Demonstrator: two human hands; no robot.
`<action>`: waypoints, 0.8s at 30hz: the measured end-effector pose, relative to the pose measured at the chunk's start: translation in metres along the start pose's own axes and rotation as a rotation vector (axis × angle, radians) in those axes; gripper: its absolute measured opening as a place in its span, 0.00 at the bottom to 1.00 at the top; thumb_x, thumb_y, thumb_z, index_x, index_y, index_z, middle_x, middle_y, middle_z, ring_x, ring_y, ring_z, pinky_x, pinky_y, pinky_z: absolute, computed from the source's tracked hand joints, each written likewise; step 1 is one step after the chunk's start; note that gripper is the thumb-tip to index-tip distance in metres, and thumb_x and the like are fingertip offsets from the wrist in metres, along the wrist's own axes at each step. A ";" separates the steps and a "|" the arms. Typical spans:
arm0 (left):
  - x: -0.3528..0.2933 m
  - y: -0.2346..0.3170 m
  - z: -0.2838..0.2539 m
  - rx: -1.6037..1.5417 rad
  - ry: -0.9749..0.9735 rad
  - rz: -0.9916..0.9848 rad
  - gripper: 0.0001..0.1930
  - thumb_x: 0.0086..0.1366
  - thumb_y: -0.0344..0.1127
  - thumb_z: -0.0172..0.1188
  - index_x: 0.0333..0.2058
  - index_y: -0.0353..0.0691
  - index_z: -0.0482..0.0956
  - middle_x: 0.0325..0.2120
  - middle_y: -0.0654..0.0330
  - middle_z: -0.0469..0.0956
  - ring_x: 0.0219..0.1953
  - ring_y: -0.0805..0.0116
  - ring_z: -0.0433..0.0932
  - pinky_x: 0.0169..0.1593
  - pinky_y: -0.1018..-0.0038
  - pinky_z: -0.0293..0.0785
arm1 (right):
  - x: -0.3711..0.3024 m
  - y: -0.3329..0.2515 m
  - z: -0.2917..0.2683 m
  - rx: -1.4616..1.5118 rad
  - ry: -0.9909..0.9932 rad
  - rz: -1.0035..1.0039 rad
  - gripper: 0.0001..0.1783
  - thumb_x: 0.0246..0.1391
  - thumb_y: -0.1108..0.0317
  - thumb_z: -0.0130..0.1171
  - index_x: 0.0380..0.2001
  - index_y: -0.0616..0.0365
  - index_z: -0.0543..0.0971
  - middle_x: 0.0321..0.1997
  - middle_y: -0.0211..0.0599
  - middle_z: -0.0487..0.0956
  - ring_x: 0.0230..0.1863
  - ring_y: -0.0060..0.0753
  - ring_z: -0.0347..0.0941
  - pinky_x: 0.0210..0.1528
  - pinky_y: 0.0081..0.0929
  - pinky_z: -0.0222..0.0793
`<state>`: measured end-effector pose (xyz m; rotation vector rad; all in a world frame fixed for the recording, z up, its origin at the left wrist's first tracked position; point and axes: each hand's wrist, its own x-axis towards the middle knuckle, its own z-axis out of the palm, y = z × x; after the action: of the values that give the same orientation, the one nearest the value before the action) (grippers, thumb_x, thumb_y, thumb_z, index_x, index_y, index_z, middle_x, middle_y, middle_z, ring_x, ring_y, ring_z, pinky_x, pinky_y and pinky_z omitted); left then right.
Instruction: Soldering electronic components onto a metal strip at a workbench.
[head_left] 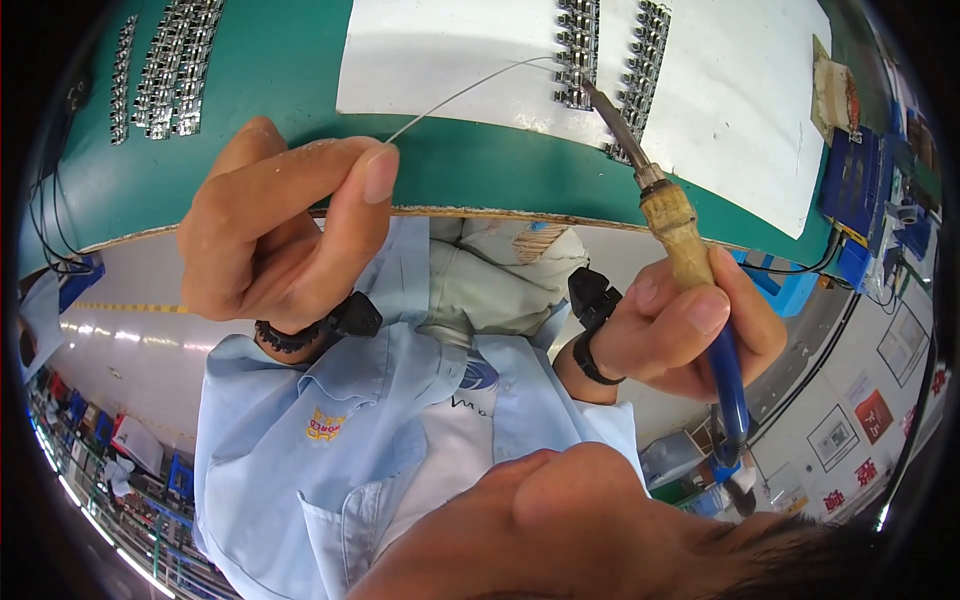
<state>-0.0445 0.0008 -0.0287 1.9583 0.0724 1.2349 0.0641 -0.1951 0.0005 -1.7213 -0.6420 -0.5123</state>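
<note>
My left hand (285, 225) pinches a thin solder wire (455, 94) between thumb and forefinger. The wire arcs up and right to a row of small shiny metal parts (577, 45). In my right hand (680, 335) is a soldering iron (672, 220) with a wooden collar and a blue handle, held like a pen. Its dark tip meets the right side of that row near the lower end; whether it touches cannot be told. A second row of metal parts (640, 80) lies to the right, partly behind the iron. Both rows rest on a white sheet (440, 60).
More rows of metal parts (180, 70) lie on the green tabletop (270, 75) at the left. A blue box-shaped unit (855, 175) stands at the right edge beside a worn tan-and-red piece (835, 95). Black cables (45, 220) hang at the far left.
</note>
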 end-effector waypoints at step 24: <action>0.002 -0.001 -0.001 0.044 -0.056 0.034 0.15 0.47 0.15 0.73 0.33 0.30 0.78 0.22 0.56 0.84 0.13 0.78 0.58 0.17 0.78 0.47 | -0.004 0.000 -0.008 0.008 -0.072 0.013 0.18 0.62 0.61 0.59 0.36 0.70 0.73 0.17 0.41 0.73 0.10 0.17 0.62 0.11 0.13 0.53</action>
<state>-0.0442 0.0028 -0.0278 2.0382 0.0381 1.2087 0.0616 -0.2038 -0.0001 -1.7412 -0.6822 -0.4397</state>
